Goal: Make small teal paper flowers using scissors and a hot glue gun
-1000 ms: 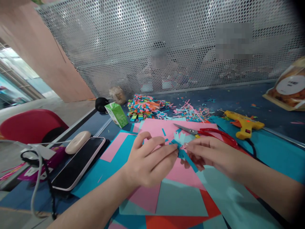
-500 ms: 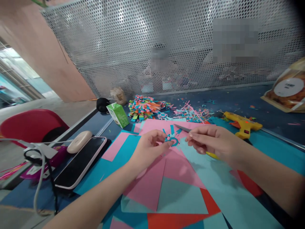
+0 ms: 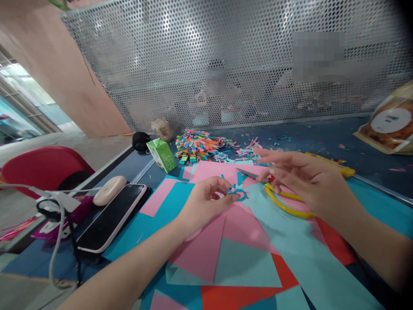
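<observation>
Between the thumb and fingers of my left hand, a small blue paper ring with a fringed edge is pinched above the pink sheets. My right hand has a loose fingertip hold on a pair of scissors near the red pivot. Their yellow handles hang out below the palm, and the narrow blades point left toward the ring. The upper fingers of this hand are stretched out and lifted. Pink, pale blue, blue and red paper sheets overlap beneath both hands.
Behind the hands lie a colourful fringed-paper pile and paper scraps. A green drink carton, a phone and cables are at left. A yellow glue gun, partly hidden, and a snack bag are at right. A perforated metal screen stands behind.
The fingers of my right hand have loosened and spread, and the hand has shifted slightly right and up. More of the scissors' yellow handles shows. The left hand keeps the paper ring, moved slightly right.
</observation>
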A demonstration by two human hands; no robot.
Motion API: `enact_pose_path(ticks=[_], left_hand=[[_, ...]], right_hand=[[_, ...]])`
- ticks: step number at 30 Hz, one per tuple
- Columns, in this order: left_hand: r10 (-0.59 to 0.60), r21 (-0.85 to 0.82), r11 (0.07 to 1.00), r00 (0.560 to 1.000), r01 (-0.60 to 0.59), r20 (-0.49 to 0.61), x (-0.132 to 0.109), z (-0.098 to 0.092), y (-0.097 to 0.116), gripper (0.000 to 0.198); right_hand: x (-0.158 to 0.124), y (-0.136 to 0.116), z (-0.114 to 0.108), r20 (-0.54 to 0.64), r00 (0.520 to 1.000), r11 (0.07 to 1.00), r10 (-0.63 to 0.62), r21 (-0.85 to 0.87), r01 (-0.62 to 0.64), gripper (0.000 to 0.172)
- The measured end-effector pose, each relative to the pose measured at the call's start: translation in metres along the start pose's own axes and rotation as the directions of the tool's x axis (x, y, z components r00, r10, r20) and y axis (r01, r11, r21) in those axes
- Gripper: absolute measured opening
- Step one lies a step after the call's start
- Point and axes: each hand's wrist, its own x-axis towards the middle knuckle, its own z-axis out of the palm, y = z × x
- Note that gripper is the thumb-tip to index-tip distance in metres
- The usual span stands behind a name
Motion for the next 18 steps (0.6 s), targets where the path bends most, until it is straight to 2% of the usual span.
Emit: enact_pose_path(ticks=[2, 3, 5, 7, 10, 12, 14, 16, 18], left_hand=[[0.019, 0.015, 1.0, 1.0, -0.019, -0.004, 0.0, 0.0, 0.0, 0.028], [0.033, 0.022, 0.999, 0.999, -0.032, -0.013, 0.0, 0.0, 0.0, 0.027], [0.066, 0.026, 0.998, 0.997, -0.065, -0.034, 0.0, -0.001, 0.0, 0.026], [0.094, 0.032, 0.995, 0.994, -0.093, -0.05, 0.0, -0.001, 0.0, 0.026], [0.11, 0.053, 0.993, 0.993, -0.107, -0.053, 0.001, -0.001, -0.001, 0.025], [0.115, 0.076, 0.991, 0.992, -0.11, -0.056, 0.002, -0.002, -0.001, 0.025], [0.126, 0.102, 0.988, 0.991, -0.12, -0.054, 0.002, -0.002, -0.002, 0.024], [0.157, 0.136, 0.979, 0.986, -0.15, -0.046, 0.002, -0.002, -0.002, 0.022], [0.222, 0.198, 0.957, 0.974, -0.211, -0.036, 0.001, -0.001, -0.001, 0.019]], right_hand=[[0.0, 0.007, 0.001, -0.004, 0.998, 0.956, -0.067, -0.286, 0.063, 0.035], [0.0, 0.012, 0.001, 0.008, 0.994, 0.891, -0.113, -0.442, 0.105, 0.04], [0.001, 0.023, 0.002, 0.086, 0.98, 0.697, -0.181, -0.691, 0.19, 0.041], [0.003, 0.031, 0.001, 0.16, 0.968, 0.575, -0.192, -0.781, 0.243, 0.04], [0.005, 0.033, -0.003, 0.143, 0.969, 0.568, -0.202, -0.789, 0.235, 0.032], [0.008, 0.027, -0.009, 0.051, 0.976, 0.559, -0.212, -0.812, 0.164, 0.023], [0.012, 0.02, -0.021, -0.08, 0.979, 0.517, -0.187, -0.855, 0.029, 0.017], [0.017, 0.017, -0.04, -0.244, 0.964, 0.415, -0.105, -0.892, -0.18, 0.02], [0.023, 0.024, -0.064, -0.402, 0.916, 0.243, 0.012, -0.887, -0.393, 0.031]])
